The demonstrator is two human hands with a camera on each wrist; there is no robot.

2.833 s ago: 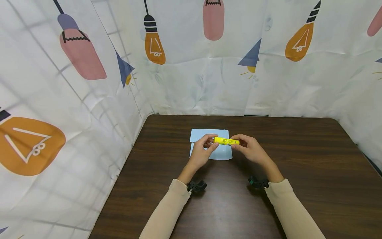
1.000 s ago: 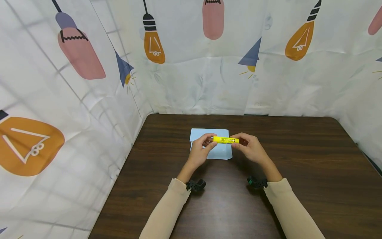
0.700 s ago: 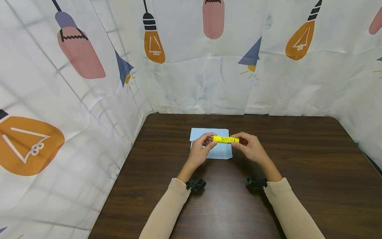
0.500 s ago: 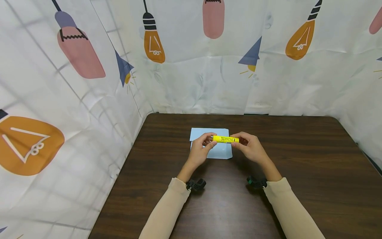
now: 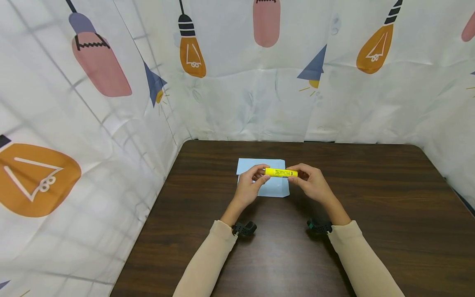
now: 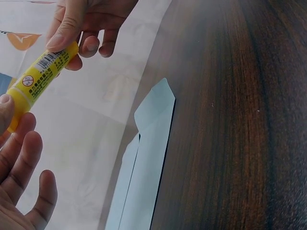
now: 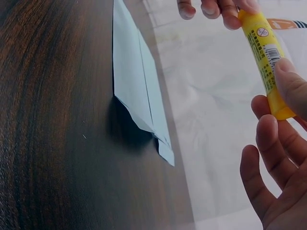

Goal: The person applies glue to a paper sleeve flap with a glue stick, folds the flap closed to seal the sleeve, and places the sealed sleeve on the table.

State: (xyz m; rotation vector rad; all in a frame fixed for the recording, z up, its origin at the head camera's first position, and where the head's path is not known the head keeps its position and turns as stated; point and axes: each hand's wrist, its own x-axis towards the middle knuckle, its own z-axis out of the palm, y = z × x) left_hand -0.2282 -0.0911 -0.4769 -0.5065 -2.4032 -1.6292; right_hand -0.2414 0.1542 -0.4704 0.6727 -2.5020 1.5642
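Observation:
A yellow glue stick (image 5: 281, 173) is held level above a folded light blue paper (image 5: 274, 188) lying on the dark wooden table (image 5: 371, 198). My left hand (image 5: 252, 181) pinches the stick's left end between thumb and forefinger. My right hand (image 5: 308, 179) pinches the right end in the same way. In the left wrist view the glue stick (image 6: 38, 81) runs between both hands with the paper (image 6: 148, 148) below. In the right wrist view the glue stick (image 7: 266, 57) is gripped near its base, and the paper (image 7: 136, 86) lies flat with a folded flap.
White curtains (image 5: 237, 82) printed with bulbs close in the table on the left, back and right. Bare tabletop stretches to the right and front of the paper.
Both hands and the glue stick stay almost still over the paper; only a tiny upward drift shows in the view.

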